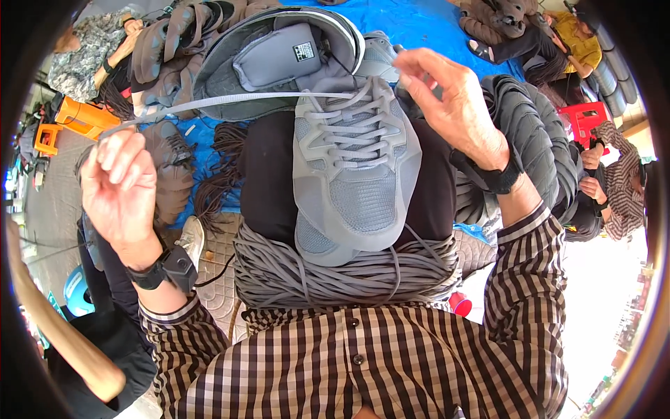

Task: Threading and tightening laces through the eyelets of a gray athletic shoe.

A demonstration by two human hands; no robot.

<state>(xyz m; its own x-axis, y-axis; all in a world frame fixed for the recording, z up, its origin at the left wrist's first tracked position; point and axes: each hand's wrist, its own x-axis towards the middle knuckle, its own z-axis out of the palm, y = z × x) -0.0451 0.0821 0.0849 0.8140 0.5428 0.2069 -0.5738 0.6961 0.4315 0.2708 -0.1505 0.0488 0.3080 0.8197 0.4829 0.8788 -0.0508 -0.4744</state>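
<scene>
A grey sneaker rests on my lap, toe toward me, with a flat grey shoelace threaded through its eyelets. The lace stretches left from the top eyelets to my left hand, whose curled fingers pinch it near its end. Beside the sneaker's collar, my right hand is raised with thumb and forefinger apart, and no lace shows between them. Another grey sneaker shows partly beneath the first. Across my lap lies a thick bundle of grey laces.
Behind the sneaker lies a larger grey shoe with its insole showing. Stacked grey shoes stand at right, brown shoes at left. A blue tarp covers the ground; orange stools and co-workers surround it.
</scene>
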